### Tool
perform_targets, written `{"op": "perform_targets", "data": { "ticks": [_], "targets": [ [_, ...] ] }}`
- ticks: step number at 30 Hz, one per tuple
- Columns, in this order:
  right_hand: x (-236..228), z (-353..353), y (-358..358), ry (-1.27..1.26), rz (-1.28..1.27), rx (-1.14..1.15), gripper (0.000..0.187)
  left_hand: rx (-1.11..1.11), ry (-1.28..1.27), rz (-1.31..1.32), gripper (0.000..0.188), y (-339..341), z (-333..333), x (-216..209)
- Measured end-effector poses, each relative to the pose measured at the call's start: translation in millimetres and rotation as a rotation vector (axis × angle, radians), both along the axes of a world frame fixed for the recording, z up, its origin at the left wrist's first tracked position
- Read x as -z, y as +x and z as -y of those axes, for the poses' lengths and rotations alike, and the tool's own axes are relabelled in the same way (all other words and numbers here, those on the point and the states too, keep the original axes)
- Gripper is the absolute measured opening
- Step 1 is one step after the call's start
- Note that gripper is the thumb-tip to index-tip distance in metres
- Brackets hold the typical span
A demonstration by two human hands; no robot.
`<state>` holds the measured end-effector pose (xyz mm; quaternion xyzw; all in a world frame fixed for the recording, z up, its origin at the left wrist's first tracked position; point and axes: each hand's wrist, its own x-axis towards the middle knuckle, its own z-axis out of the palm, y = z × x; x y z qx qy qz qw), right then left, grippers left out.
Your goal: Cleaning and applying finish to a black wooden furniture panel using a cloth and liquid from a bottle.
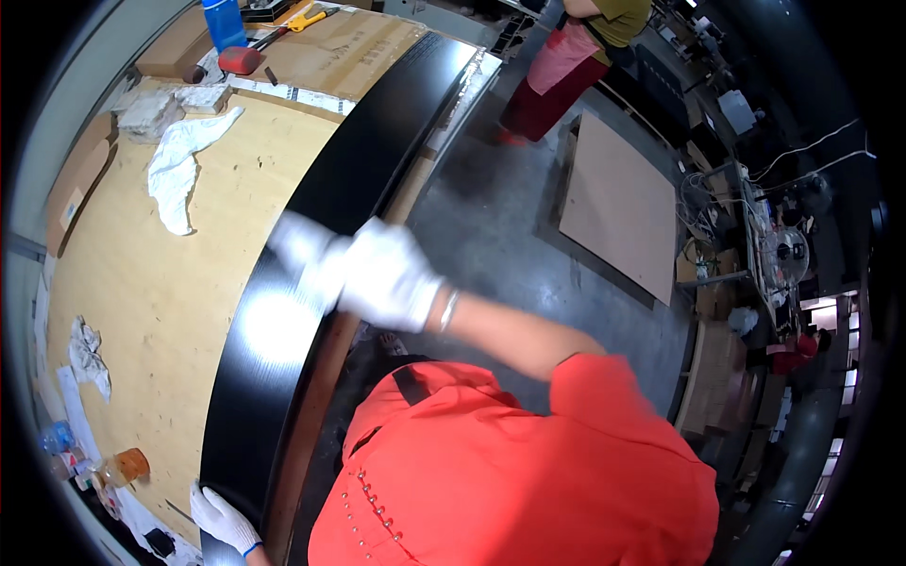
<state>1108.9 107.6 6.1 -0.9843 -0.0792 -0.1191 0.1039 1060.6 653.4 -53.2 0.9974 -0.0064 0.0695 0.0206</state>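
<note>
A long, glossy black panel (326, 203) lies along the near edge of a wooden worktable. My right hand (387, 275), in a white glove, is over the middle of this panel. It presses a white cloth (300, 247) to the black surface; both are smeared by motion. Farther down the panel, my left hand (225, 521), also gloved in white, rests with its fingers stretched out flat over the panel's left edge. A bright glare spot covers part of the panel between the two hands.
On the worktable (226, 193) lie a white rag (177, 170), a crumpled cloth (88, 358) and an amber bottle (127, 466). A blue bottle (225, 26) and a red-handled tool (241, 60) sit at the far end. Beyond are a person (566, 57), a flat board (621, 203) and a fan (785, 253).
</note>
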Motion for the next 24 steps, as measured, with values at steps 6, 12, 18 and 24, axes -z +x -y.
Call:
{"op": "perform_targets", "data": {
  "ticks": [6, 12, 18, 24],
  "targets": [
    [-38.6, 17.8, 4.8, -0.053, 0.226, 0.136, 0.011, 0.073, 0.035, 0.046, 0.040, 7.8, 44.5, -3.7],
    [8.1, -54.3, 34.3, 0.066, 0.121, -0.268, 0.013, 0.470, -0.093, -0.024, 0.065, 79.0, 251.6, -30.0],
    [11.9, 194.0, 153.6, -0.141, 0.104, 0.205, 0.022, 0.396, -0.072, -0.138, 0.072, 101.9, 317.1, -41.7],
    [10.8, 406.1, 224.0, -0.194, -0.107, 0.754, 0.034, 0.408, -0.134, -0.184, 0.070, 107.8, 321.3, -42.6]
  ]
}}
